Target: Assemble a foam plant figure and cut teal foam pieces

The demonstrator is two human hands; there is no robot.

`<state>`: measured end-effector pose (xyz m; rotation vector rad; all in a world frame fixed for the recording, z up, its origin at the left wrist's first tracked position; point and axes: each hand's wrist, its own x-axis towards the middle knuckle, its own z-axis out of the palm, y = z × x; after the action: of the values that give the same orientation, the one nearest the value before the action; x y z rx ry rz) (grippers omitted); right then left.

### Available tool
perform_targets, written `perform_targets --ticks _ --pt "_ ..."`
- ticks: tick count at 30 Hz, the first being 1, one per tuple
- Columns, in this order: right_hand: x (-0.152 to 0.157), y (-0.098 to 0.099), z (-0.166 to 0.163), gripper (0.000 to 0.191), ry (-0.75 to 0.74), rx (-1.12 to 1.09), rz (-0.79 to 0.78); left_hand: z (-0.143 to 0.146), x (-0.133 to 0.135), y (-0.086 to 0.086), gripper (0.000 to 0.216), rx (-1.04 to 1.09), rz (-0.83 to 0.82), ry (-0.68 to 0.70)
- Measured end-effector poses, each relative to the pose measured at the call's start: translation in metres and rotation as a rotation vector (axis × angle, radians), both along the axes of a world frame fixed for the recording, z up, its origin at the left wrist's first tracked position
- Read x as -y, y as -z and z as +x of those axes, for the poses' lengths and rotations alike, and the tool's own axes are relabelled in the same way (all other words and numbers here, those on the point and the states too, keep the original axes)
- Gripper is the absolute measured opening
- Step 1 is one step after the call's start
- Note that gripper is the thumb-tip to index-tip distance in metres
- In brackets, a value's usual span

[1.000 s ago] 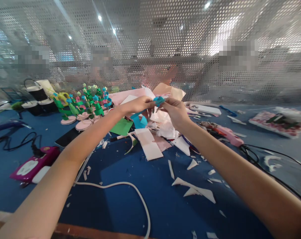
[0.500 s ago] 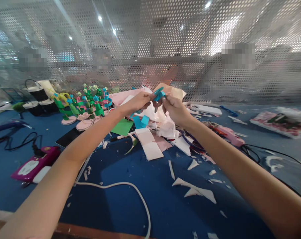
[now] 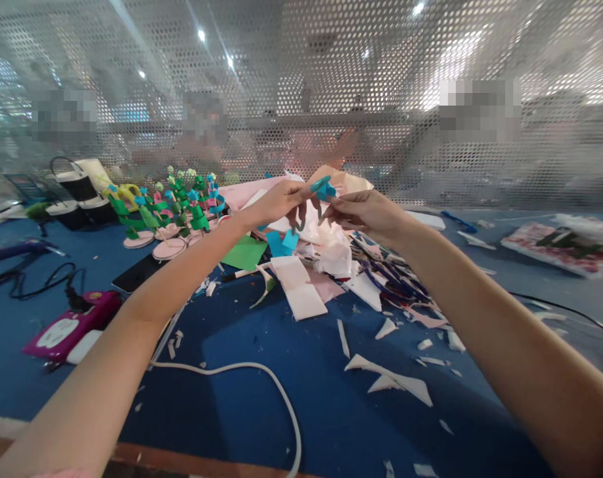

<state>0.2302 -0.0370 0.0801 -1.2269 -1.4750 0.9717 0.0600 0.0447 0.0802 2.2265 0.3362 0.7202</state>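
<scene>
A small folded piece of blue paper [image 3: 324, 188] is pinched between the thumb and fingers of my left hand [image 3: 281, 202], raised above the paper pile. Just right of it, my right hand [image 3: 364, 211] has its thumb and fingertips drawn together near the paper's lower edge. Whether those fingertips touch the blue paper or hold some other small thing, I cannot tell. Below the hands lie more blue paper [image 3: 281, 243], a green sheet [image 3: 246, 253], a folded white paper [image 3: 300, 292] and crumpled white paper [image 3: 335, 252].
Paper trees on round pink bases [image 3: 169, 249] stand at the left, near a dark phone [image 3: 137, 273]. A magenta power box [image 3: 75, 325] and a white cable [image 3: 242, 366] lie closer to me. White scraps [image 3: 391, 380] litter the blue table; a perforated metal screen [image 3: 301, 93] rises behind.
My right hand has shifted a little right and its fingers have come away from their earlier close hold on the blue paper. My left hand keeps the paper in nearly the same place.
</scene>
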Motion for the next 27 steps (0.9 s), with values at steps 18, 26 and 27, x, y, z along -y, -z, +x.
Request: perform_targets --ticks 18,26,27 --pt "0.010 -0.008 -0.008 0.019 0.122 0.313 0.199 0.002 0.008 -0.004 0.038 -0.058 -0.142 0.079" --pt "0.005 -0.005 0.000 0.030 -0.101 0.179 0.032 0.000 0.007 -0.006 0.030 -0.078 -0.118 0.131" --pt "0.004 -0.004 0.000 0.030 -0.117 0.167 0.023 -0.001 0.007 -0.007 0.030 -0.095 -0.111 0.126"
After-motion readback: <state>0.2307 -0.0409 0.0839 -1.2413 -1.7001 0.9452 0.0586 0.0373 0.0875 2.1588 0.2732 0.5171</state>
